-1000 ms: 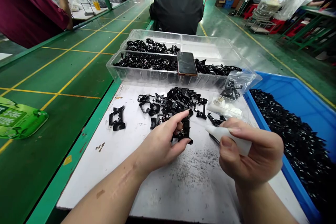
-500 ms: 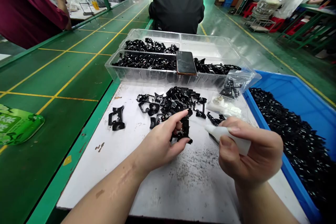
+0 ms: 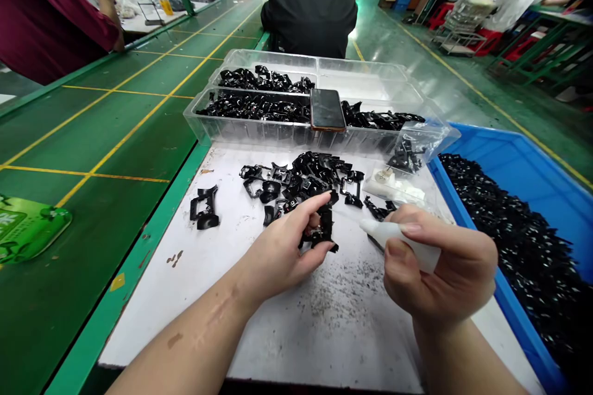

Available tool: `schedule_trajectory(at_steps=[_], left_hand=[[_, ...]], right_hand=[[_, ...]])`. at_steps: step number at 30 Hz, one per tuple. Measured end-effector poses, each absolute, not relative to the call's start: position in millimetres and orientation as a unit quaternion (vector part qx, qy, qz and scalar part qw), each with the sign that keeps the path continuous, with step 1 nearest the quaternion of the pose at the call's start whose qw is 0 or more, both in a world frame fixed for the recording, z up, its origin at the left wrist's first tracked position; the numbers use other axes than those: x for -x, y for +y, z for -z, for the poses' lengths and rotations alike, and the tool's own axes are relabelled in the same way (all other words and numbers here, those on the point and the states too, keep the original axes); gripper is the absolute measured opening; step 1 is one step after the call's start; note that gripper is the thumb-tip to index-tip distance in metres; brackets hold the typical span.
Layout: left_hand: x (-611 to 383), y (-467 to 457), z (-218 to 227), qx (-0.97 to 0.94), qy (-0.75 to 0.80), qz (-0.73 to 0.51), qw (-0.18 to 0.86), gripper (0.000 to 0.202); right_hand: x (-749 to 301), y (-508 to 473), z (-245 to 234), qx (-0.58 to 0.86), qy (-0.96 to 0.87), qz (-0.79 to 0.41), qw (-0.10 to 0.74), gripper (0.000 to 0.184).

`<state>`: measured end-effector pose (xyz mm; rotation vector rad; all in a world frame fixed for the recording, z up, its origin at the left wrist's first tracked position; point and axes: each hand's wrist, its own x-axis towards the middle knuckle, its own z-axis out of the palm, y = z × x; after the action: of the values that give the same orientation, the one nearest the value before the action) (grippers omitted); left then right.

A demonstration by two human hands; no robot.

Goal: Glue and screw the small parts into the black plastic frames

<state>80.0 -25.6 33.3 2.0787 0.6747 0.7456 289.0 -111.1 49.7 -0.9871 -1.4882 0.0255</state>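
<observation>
Work surface: a white work board (image 3: 296, 333), scuffed and speckled with dark marks, edged by a green rail (image 3: 152, 247).
Belt: a green conveyor belt (image 3: 115, 129) with yellow lines runs along the left; a green printed packet (image 3: 28, 228) lies on it.
Room: a long factory floor (image 3: 393, 31), green and yellow-lined, with a seated person in a black jacket (image 3: 309, 15) ahead and a maroon sleeve (image 3: 50, 12) at upper left.
Left hand: palm down over the board, fingers curled and narrow around a black plastic part (image 3: 324, 228).
Right hand: raised just beside it, fingers and thumb closed on a white squeeze tube (image 3: 403, 241), whose nozzle points left.
Loose parts: a pile of black plastic parts (image 3: 296, 182) lies on the board just past the left hand.
Around: a clear divided tray (image 3: 259, 133) holds more parts and a phone (image 3: 327, 110); a clear plastic bag (image 3: 417, 148) of parts lies at its corner; a blue bin (image 3: 445, 197) full of parts sits right.
</observation>
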Motion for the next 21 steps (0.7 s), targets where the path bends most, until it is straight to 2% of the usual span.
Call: schedule_trajectory(at_steps=[21], left_hand=[[-79.2, -23.3, -31.5, -0.832, 0.261, -0.294, 0.391, 0.072]], right_hand=[[-289.5, -109.4, -59.3, 0.401, -0.655, -0.027, 0.64, 0.052]])
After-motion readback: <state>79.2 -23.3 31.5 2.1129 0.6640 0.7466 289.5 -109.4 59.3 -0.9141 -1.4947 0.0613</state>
